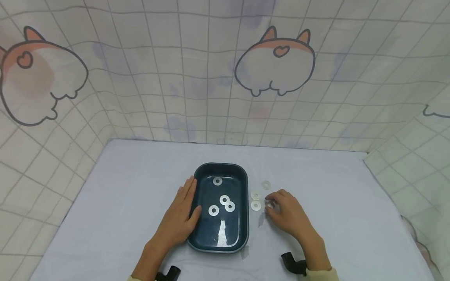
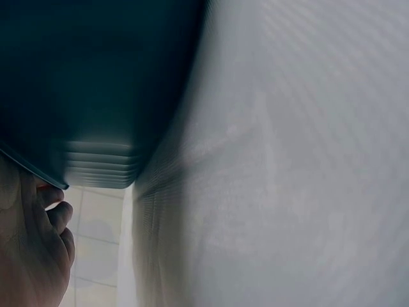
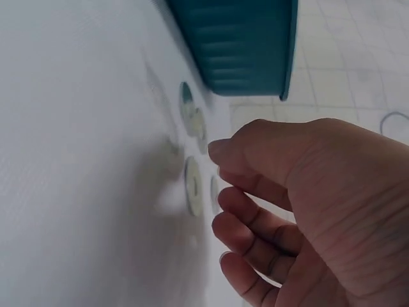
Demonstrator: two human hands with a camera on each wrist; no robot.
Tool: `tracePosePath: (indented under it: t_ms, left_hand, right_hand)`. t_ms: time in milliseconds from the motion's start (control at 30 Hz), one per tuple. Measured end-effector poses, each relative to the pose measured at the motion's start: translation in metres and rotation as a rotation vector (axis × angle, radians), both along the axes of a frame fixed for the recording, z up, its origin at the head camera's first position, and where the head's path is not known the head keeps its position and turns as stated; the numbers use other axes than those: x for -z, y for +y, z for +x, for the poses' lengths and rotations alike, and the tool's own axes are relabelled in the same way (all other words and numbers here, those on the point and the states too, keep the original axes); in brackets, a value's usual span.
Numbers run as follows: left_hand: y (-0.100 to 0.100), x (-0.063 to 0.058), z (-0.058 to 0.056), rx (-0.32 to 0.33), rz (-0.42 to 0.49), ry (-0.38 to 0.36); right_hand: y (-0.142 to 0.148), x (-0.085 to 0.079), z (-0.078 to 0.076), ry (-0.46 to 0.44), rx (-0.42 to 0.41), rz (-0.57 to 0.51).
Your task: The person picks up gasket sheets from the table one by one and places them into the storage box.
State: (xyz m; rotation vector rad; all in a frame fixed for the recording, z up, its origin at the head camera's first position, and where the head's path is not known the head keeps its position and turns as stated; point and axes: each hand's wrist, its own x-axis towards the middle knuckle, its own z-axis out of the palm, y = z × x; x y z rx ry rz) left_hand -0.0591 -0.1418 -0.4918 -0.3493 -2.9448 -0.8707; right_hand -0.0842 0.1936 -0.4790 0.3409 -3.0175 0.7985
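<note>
I'm seeing the dark teal tray (image 1: 211, 228) standing between both hands, its right wall separating four washers (image 1: 210, 212) inside from several loose washers (image 1: 256, 209) lying on the white cloth (image 1: 351, 218) to its right. The left hand (image 1: 179, 220) is resting along the tray's left side, fingers straight, thumb touching the rim. The right hand (image 1: 288, 214) is hovering by the loose washers, fingers loosely bent, visibly gripping nothing. The tray is showing glossy insides, rounded corners and ridged outer walls; the washers are looking flat and pale.
</note>
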Motion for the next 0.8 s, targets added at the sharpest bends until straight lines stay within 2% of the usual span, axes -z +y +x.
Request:
tracePosePath:
  t_ms: [133,300,567,800]
  left_hand:
    - [-0.001,0.000,0.001,-0.017,-0.001,-0.002]
    - [0.001,0.001,0.001,-0.001,-0.004,-0.011]
    - [0.003,0.000,-0.001,0.004,-0.009,-0.006]
    - [0.006,0.002,0.000,-0.010,-0.008,0.010]
  right_hand:
    - [0.004,0.008,-0.001,0.006,-0.026,-0.001]
    - [0.010,0.013,-0.001,0.003,-0.032,0.026]
    - [0.010,0.011,0.000,-0.018,0.006,0.045]
    - [0.010,0.007,0.000,-0.070,0.048,0.077]
